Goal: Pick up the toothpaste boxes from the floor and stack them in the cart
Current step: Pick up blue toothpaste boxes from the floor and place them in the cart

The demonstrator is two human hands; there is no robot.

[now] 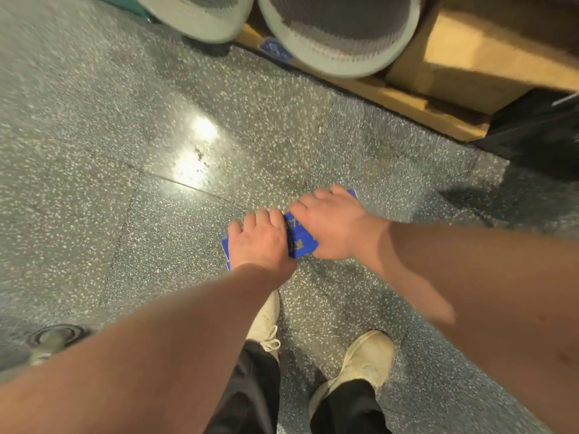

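A speckled grey terrazzo floor (94, 136) is filling most of the frame, with a thin seam crossing it and a bright glare (200, 133) shining near the centre. Two bare forearms (175, 339) are reaching in from the lower left and the right edge, meeting just right of centre. Along the upper right a wooden base (463, 67) is running diagonally, and two round, pale-rimmed grey baskets (338, 42) are sitting against it at the top edge. A black object (539, 133), too blurred to name, is standing at the right edge below the wood. At the bottom centre black trousers (250, 396) are ending in two cream shoes (369, 355), toes pointing toward the hands.

The left hand (260, 242) is lying palm down over the left part of the toothpaste boxes (300, 236), its fingers bending over their far edge. The right hand (335, 223) is gripping the right part, fingers curling over the far side and the thumb tucking against the near corner. The blue boxes with yellow print are resting on the floor just ahead of the shoes, showing only at the left edge, between the hands and past the right fingertips; blur is hiding how many there are.

A round metal drain (56, 335) is sitting in the floor at the lower left. A small blue label (275, 50) is showing on the wood between the baskets.
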